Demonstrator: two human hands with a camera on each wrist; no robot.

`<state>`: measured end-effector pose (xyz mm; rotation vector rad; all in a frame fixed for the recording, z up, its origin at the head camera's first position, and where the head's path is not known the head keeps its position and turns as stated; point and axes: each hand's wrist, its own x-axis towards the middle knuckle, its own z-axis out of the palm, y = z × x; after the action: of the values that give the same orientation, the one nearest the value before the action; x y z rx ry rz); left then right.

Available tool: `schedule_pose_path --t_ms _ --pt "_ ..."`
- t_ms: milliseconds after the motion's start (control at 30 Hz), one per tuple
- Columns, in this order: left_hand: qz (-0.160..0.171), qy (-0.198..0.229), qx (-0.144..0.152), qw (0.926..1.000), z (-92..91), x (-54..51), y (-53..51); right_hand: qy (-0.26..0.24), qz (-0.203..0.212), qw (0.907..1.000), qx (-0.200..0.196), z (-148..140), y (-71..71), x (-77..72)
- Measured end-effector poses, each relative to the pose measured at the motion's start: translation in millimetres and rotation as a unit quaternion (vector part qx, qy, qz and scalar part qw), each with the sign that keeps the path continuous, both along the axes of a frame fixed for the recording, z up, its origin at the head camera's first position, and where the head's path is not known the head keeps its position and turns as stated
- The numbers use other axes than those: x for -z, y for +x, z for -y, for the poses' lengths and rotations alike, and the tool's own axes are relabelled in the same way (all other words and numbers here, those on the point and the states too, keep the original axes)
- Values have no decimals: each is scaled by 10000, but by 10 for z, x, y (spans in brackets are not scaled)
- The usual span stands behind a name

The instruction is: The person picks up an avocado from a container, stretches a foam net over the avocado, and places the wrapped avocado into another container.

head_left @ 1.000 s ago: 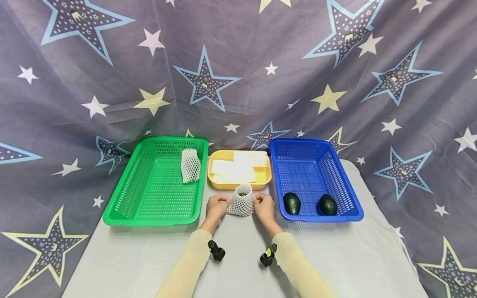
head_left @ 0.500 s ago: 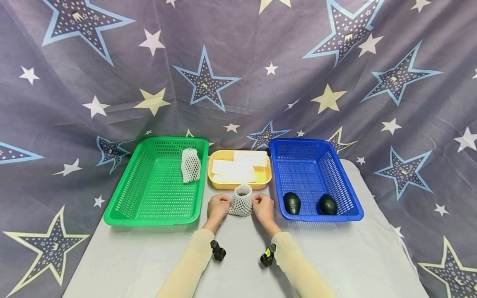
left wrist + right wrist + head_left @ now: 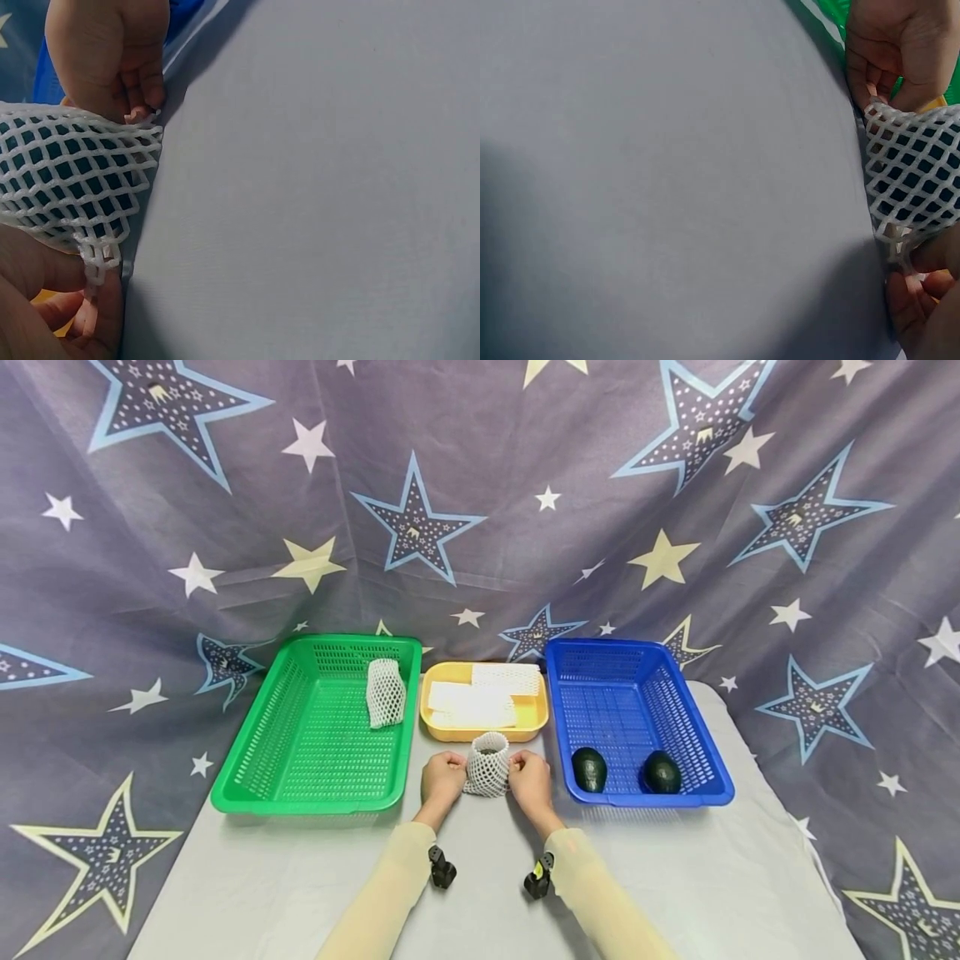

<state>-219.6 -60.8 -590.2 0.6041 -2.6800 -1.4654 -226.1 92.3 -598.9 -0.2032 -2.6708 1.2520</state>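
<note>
A white foam net stands on the table around a dark green fruit, whose top shows through the net's upper opening. On its left side the left hand pinches the lower edge between thumb and fingers; in the left wrist view that hand grips a corner of the mesh. Opposite, the right hand pinches the net's lower right edge, and the right wrist view has its fingers at the mesh. Dark fruit shows through the holes.
A green basket at left holds a netted item. Behind the hands, a yellow tray holds several white foam nets. The blue basket at right contains two dark green fruits. A star-patterned cloth hangs behind.
The left hand has shifted slightly right, and the net's lower left edge looks drawn in closer to the fruit. Both hands keep their pinch on the net.
</note>
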Motion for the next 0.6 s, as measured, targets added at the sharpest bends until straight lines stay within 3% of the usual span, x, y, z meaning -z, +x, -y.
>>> schedule_pose_path --t_ms 600 --pt "-129 -34 9 9999 8 37 -2 -92 13 10000 -13 -4 -9 6"
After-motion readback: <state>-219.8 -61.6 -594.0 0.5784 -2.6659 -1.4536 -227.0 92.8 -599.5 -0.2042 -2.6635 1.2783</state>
